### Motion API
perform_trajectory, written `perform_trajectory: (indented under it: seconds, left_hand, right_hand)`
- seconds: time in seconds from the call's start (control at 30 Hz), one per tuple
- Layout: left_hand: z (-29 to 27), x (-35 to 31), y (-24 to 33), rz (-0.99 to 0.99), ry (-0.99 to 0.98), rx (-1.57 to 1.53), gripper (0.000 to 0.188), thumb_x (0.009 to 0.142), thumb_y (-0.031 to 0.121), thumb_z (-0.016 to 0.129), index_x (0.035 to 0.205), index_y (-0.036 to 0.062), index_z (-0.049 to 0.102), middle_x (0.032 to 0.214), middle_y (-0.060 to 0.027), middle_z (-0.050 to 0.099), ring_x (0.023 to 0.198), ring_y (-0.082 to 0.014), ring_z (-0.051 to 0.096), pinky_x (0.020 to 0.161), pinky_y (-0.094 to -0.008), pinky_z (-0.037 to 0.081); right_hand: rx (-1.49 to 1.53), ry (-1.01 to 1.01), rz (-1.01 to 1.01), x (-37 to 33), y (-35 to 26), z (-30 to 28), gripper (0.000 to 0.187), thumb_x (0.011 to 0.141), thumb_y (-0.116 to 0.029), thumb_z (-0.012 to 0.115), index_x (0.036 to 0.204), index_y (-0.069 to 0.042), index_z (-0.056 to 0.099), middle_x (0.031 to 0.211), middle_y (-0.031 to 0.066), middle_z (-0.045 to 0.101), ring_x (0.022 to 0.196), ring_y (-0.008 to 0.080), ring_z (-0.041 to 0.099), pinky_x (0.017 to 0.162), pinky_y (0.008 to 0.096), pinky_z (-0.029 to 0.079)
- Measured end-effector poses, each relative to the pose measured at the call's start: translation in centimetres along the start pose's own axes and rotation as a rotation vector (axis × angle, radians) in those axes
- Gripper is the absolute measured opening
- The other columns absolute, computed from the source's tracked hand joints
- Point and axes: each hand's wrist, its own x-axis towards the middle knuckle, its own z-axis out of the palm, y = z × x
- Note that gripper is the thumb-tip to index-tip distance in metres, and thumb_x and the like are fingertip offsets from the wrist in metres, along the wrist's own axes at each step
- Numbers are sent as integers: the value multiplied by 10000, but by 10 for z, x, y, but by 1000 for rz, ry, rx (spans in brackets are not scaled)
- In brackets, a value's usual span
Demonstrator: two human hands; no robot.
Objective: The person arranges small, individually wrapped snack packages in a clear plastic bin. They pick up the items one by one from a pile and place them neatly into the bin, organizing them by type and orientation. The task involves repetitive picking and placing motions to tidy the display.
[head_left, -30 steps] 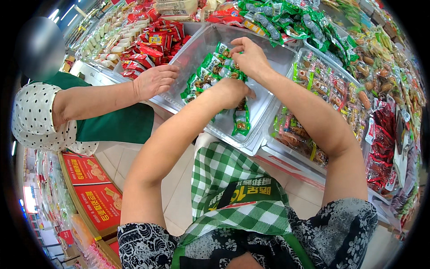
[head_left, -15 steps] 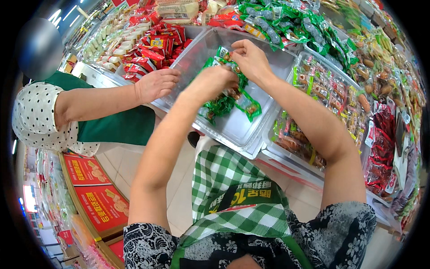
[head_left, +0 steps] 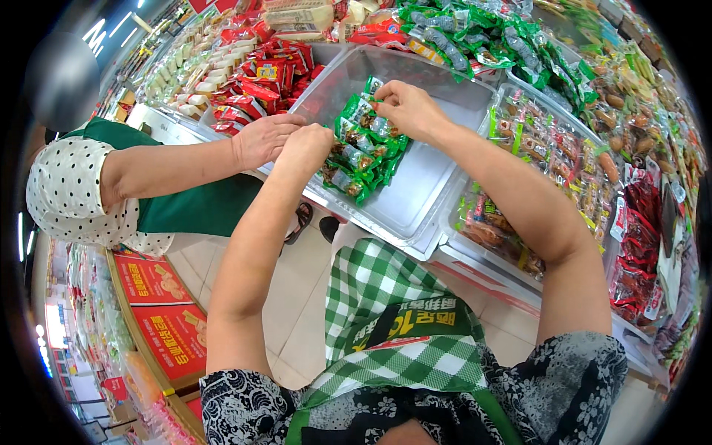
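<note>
Green packets lie at the bent fingers of the right hand and curled fingers of the left hand, pinching unclear, inside a clear bin, upper centre; rightward, a tray holds wrapped snacks.

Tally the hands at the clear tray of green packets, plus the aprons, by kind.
Wearer's bare left hand and bare right hand, at the clear rectangular plastic tray of shiny green packets: 2
Co-worker's bare hand: 1
Green-and-white checked cloth apron: 1
Plain dark green apron: 1
Total: 5
</note>
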Motion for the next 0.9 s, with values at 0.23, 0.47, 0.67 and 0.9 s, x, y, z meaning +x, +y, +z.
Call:
perform_trajectory:
  seconds: [0.23,0.47,0.67,0.9]
  left_hand:
    - [-37,2,40,40,-117,-101,197,625,153,772,783,56,706,809,-160,691,799,-305,686,714,-390,553]
    - [-24,22,40,-35,-492,-198,311,577,213,847,833,78,731,874,-127,708,848,-274,688,763,-378,549]
    - [-54,26,44,30,-171,-300,236,687,272,782,756,61,701,717,-93,686,664,-249,658,642,-368,527]
    - [-72,75,53,-74,22,-858,246,769,274,730,817,35,696,679,-119,659,637,-208,647,609,-338,509]
  right_hand:
    - [76,8,-11,0,9,3,234,872,-161,644,1047,-16,590,750,28,625,587,95,556,494,275,459]
    - [80,-43,16,-6,-7,1,258,850,-117,620,1079,-1,588,765,39,632,630,110,575,536,283,466]
    - [53,-177,38,-11,-48,-24,314,848,-155,637,1110,10,585,838,71,648,718,124,611,603,302,535]
    - [-429,154,-263,12,-77,-104,321,840,-229,650,1086,-24,640,910,113,673,799,204,645,746,329,521]
